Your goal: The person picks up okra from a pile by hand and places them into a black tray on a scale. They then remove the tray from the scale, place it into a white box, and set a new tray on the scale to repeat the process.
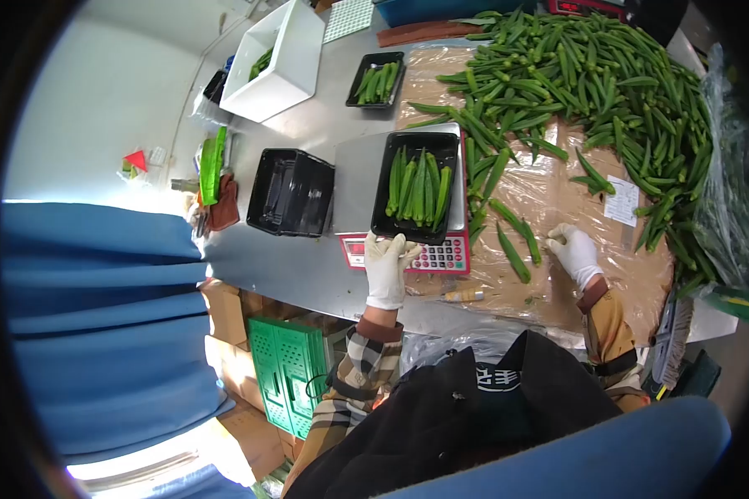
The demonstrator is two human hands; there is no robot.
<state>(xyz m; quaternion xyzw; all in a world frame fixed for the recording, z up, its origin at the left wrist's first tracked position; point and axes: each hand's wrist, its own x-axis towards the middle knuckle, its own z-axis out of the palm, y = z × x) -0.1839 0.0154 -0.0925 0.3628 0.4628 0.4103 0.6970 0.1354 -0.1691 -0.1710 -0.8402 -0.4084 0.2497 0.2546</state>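
A black plastic tray with several green okra pods laid side by side sits on the scale. My gloved left hand grips the tray's near edge, its fingers over the rim beside the scale's keypad. To the right, my gloved right hand hovers over or rests on the plastic-covered cardboard. Its fingers are curled together, and no pod shows in them. A few loose okra pods lie between my right hand and the scale.
A large okra heap covers the far right. Stacked black trays stand left of the scale. Behind are another filled tray and a white foam box. A knife-like tool with a yellowish handle lies near the front edge.
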